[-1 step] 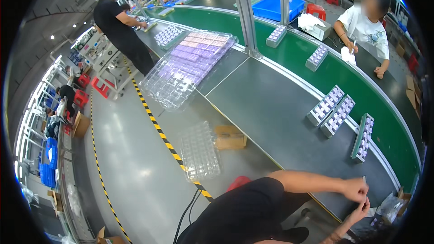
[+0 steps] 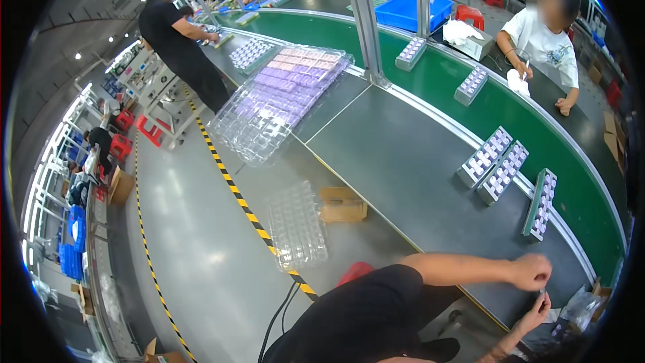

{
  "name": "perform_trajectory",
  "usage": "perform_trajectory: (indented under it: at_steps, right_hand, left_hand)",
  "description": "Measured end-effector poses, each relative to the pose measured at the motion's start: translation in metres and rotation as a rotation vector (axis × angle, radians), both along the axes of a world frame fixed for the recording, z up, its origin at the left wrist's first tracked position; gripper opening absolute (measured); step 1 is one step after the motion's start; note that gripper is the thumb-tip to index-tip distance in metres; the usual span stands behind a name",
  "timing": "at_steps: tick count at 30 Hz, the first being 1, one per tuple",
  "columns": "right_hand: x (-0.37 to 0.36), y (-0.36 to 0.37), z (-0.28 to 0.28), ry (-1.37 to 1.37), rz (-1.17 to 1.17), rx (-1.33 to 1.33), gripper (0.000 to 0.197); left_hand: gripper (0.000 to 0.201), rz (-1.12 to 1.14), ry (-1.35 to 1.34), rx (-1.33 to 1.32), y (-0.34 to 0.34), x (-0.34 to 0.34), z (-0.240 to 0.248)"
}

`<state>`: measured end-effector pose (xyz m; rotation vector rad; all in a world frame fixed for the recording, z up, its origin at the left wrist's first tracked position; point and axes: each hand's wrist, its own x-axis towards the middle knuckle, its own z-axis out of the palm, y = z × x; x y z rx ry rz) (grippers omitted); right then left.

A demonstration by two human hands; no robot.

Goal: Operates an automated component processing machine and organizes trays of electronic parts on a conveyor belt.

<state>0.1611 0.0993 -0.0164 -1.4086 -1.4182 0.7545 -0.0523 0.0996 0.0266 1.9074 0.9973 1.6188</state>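
Observation:
Over the dark bench top at the lower right, my left hand [image 2: 532, 271] is closed, its fingertips pressed together. Just below it, my right hand [image 2: 535, 314] pinches a small thin piece [image 2: 542, 291] that stands up between the two hands. The piece is too small to name. Whether my left fingers also grip something cannot be made out. Beyond my hands, a green-edged block holding rows of small white and lilac round parts [image 2: 539, 205] lies tilted across the belt's rail. Two similar blocks [image 2: 502, 173] rest side by side farther off.
A green conveyor belt [image 2: 571, 154] curves past the bench [image 2: 396, 154], carrying more blocks [image 2: 471, 85]. Clear plastic trays [image 2: 282, 101] with lilac parts overhang the bench's far end. Plastic bags [image 2: 581, 309] lie right of my hands. A person [image 2: 547, 40] sits across the belt; another [image 2: 178, 40] stands far left.
My left hand has shifted slightly up and right, away from my right hand, widening the gap between them. My right hand and the blocks have hardly moved.

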Motion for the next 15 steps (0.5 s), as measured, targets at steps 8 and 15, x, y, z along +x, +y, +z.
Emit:
perform_trajectory:
  at_steps: [8, 15]
  right_hand:
    - [-0.008, 0.001, 0.006, -0.142, 0.059, -0.007, 0.031]
    - [-0.002, 0.003, 0.007, -0.078, 0.058, -0.007, 0.031]
  left_hand:
    - [0.017, -0.049, 0.386, 0.101, 0.026, -0.008, -0.029]
    - [0.013, 0.008, 0.460, 0.064, 0.031, 0.004, -0.030]
